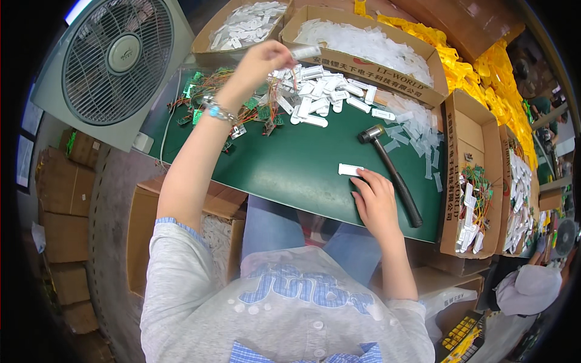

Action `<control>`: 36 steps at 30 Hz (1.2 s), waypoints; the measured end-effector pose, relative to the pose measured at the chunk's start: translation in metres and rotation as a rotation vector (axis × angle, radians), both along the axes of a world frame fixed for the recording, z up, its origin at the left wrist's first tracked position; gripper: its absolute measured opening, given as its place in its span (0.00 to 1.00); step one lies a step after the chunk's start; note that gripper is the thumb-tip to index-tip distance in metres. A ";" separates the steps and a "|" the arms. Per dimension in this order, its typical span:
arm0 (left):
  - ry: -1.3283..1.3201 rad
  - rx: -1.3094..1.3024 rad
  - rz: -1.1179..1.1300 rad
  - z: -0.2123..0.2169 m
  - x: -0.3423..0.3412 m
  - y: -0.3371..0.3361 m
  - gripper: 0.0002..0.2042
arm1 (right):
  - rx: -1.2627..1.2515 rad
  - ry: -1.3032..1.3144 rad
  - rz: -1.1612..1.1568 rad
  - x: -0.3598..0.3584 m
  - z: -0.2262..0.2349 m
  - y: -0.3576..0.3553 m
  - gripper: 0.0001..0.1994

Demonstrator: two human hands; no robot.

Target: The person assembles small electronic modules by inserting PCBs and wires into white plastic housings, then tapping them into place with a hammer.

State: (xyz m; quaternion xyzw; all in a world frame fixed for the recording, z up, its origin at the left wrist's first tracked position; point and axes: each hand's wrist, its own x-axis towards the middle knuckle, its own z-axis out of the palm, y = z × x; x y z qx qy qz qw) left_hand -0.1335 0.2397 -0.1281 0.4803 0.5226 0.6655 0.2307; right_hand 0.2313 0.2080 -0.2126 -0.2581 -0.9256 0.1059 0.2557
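My left hand [263, 60] is raised at the back of the bench, its fingers pinched on a slim white plastic piece [307, 52], slightly blurred. Below it lies a heap of white plastic casings [321, 94], beside a tangle of green circuit boards [263, 113] with thin coloured wires. My right hand [376, 199] rests near the front edge, fingers stretched out and thumb apart. Its fingertips touch the right end of a single white casing [350, 170] lying flat. Close to that hand's right is a black-handled hammer [396, 175], head pointing away from me.
Clear plastic strips [417, 130] are scattered at the green bench's [284, 166] right. Cardboard boxes [363, 60] of parts line the back, and another box [451, 181] stands right. A large fan [115, 60] is at left. Yellow pieces [484, 78] pile beyond; another person [526, 287] sits far right.
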 end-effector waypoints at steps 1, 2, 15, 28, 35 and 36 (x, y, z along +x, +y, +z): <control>0.116 -0.174 -0.123 -0.001 0.003 -0.003 0.08 | -0.006 0.003 0.003 0.000 0.000 0.000 0.16; 0.064 -0.107 0.021 0.000 -0.001 -0.001 0.08 | -0.012 0.006 0.005 0.000 0.001 0.000 0.16; -0.433 0.158 0.041 -0.019 0.006 -0.008 0.06 | -0.021 0.010 0.010 -0.004 0.007 0.002 0.15; -0.305 0.383 0.182 0.001 -0.005 -0.092 0.05 | -0.003 -0.120 0.063 -0.043 0.031 0.012 0.14; -0.275 0.140 0.166 -0.004 0.006 -0.121 0.06 | -0.060 -0.107 0.007 -0.029 0.027 0.005 0.19; -0.193 0.058 0.157 -0.007 0.008 -0.125 0.05 | -0.054 -0.095 -0.007 -0.024 0.026 0.006 0.20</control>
